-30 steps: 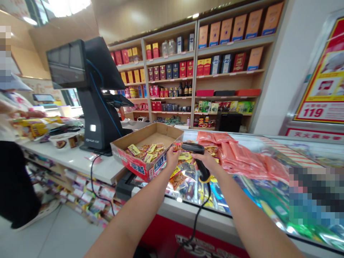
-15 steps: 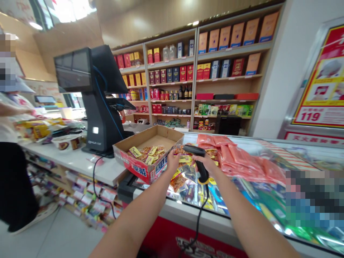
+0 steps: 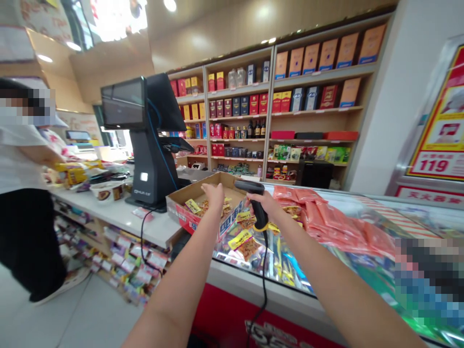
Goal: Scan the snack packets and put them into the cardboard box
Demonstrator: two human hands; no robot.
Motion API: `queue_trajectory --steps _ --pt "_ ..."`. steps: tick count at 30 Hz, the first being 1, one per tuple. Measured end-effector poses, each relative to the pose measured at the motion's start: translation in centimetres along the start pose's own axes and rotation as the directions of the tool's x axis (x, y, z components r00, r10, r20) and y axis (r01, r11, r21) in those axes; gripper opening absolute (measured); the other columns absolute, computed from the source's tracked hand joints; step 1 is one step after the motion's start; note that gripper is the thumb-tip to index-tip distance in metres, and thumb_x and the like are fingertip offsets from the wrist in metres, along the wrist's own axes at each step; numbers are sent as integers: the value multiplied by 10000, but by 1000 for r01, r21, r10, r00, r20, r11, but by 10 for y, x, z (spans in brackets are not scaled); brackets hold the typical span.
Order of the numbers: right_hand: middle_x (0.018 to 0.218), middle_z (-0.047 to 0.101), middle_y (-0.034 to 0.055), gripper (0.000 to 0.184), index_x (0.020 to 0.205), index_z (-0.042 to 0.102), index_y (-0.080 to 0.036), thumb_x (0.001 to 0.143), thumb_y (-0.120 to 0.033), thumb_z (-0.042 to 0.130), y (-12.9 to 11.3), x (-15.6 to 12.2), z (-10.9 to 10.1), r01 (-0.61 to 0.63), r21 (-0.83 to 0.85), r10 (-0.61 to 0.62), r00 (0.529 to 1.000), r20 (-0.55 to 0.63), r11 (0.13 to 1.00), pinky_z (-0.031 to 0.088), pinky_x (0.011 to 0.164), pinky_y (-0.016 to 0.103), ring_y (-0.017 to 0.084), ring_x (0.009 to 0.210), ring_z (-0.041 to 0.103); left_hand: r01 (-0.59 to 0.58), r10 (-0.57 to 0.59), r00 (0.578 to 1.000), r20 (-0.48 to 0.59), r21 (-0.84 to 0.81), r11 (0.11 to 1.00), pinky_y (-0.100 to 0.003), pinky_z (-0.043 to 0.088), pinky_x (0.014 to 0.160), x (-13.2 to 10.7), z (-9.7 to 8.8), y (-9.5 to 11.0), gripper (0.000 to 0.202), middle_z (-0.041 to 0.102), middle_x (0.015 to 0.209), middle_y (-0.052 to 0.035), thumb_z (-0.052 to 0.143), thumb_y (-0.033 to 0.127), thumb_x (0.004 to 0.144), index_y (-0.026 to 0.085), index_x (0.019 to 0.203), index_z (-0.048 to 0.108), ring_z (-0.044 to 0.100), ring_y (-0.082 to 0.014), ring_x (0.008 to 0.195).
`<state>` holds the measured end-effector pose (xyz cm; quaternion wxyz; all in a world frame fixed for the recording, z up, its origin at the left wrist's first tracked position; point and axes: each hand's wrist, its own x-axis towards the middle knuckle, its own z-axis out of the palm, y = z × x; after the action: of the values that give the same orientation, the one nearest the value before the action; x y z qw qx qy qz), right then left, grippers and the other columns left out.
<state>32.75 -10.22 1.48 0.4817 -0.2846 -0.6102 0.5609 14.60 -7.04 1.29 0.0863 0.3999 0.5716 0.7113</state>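
My right hand point(image 3: 266, 202) is wrapped around a black corded barcode scanner point(image 3: 259, 215), held above the glass counter. Its head points left, and the cable hangs down the counter front. Over the open cardboard box point(image 3: 176, 211) reaches my left hand point(image 3: 214, 195), fingers stretched out and nothing seen in them. Small snack packets with yellow labels point(image 3: 193, 207) lie inside the box, partly hidden by my left hand and forearm. More snack packets point(image 3: 245, 244) rest on the glass beside the box, below and around the scanner.
A pile of pink-red packs point(image 3: 326, 220) lies on the glass counter point(image 3: 224, 265) to the right. Left of the box stands a black checkout terminal point(image 3: 139, 154). A person point(image 3: 25, 183) stands by the white counter at far left. Shelves point(image 3: 270, 111) of boxes and bottles line the back.
My left hand has moved from beside the scanner, left and up over the box. The scanner in my right hand has shifted slightly left and up. The view has turned a little left.
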Motion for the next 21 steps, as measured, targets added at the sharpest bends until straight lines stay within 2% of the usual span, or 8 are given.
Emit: queue_trajectory --steps 3,6,8,10,12,13,17,21 --pt "530 667 29 224 658 636 -162 605 -354 737 3 2 8 -12 -13 12 1000 13 1000 467 358 238 125 352 542 -86 89 995 -47 61 994 -444 250 1164 -2 -17 5 571 368 1488 -231 605 129 740 78 1297 492 252 -319 1447" --pt "547 674 35 210 654 637 -161 624 -348 728 10 -2 1 -18 -9 18 999 -30 1000 454 348 236 128 355 547 -319 288 919 269 77 944 -390 418 1040 -28 -25 7 329 650 1203 -126 542 107 756 177 1055 661 548 -261 1218" --pt "547 673 33 204 659 632 -162 623 -335 733 15 -6 -9 -27 4 27 997 -74 1000 450 345 237 131 357 552 -421 291 745 600 85 903 -337 495 891 -49 -27 4 215 723 873 -65 546 96 734 207 827 704 664 -227 920" --pt "537 664 23 204 665 627 -163 616 -324 742 19 -11 -22 -43 15 44 993 -110 999 454 350 238 133 361 556 -503 229 475 850 48 863 -295 504 804 -66 -28 -2 186 719 763 -33 633 87 650 226 743 714 669 -211 785" --pt "542 662 18 203 669 626 -164 620 -324 741 24 -16 -35 -49 21 52 989 -138 999 462 355 240 133 366 560 -548 171 245 954 -10 836 -275 497 802 -79 -28 -9 368 739 871 -25 724 52 508 258 813 737 674 -223 834" --pt "546 663 19 207 669 625 -163 624 -330 739 27 -18 -41 -51 23 54 987 -152 998 461 351 241 133 363 559 -559 132 178 975 -10 829 -276 496 808 -83 -27 -13 499 740 935 -26 752 32 437 275 873 740 674 -237 874" --pt "570 676 20 243 715 624 -166 605 -334 760 42 -30 -60 -62 54 71 977 -199 997 454 340 247 139 361 561 -654 -45 114 992 109 748 -322 499 795 -89 -20 -17 717 726 989 -72 811 45 312 267 987 719 666 -303 915" --pt "568 667 0 271 719 600 -175 596 -347 770 53 -40 -68 -54 112 75 978 -194 992 453 345 239 130 361 560 -710 -61 116 991 126 693 -314 487 790 -89 -12 -13 431 711 889 -77 840 149 358 233 758 702 659 -294 880"
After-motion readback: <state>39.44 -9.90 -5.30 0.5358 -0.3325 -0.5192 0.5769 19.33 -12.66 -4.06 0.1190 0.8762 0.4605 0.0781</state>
